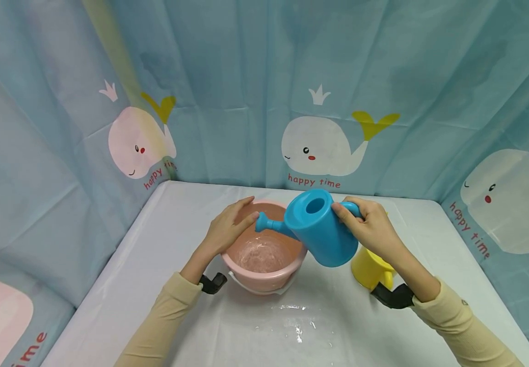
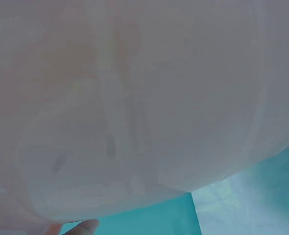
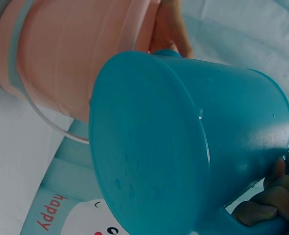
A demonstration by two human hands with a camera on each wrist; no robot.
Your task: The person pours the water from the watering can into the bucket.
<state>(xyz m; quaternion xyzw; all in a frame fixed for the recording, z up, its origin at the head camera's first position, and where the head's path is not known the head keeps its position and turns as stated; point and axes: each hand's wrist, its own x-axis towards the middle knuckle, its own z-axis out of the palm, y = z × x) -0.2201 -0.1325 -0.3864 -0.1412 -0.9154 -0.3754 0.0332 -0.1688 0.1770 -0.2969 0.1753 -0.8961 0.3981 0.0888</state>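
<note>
My right hand (image 1: 372, 224) holds the handle of a blue toy watering can (image 1: 324, 229). The can tilts left, its spout (image 1: 271, 225) reaching over a pink bucket (image 1: 264, 279). In the right wrist view, droplets cling to the can's base, and my curled fingers (image 3: 276, 193) pass through the handle. My left hand (image 1: 229, 224) grips the bucket's left rim, thumb on the inner side near the spout tip. Rippled clear water (image 1: 262, 256) lies in the bucket. The left wrist view is mostly the bucket's outer wall (image 2: 144, 107), with fingertips (image 2: 83, 227) at its lower edge.
A yellow cup (image 1: 369, 270) with a handle stands right of the bucket, partly behind my right wrist. Splashed water (image 1: 298, 331) wets the white table (image 1: 154, 255) in front. Blue whale-print curtains (image 1: 228, 102) enclose the back and sides. A white bail (image 1: 255, 292) hangs down the bucket's front.
</note>
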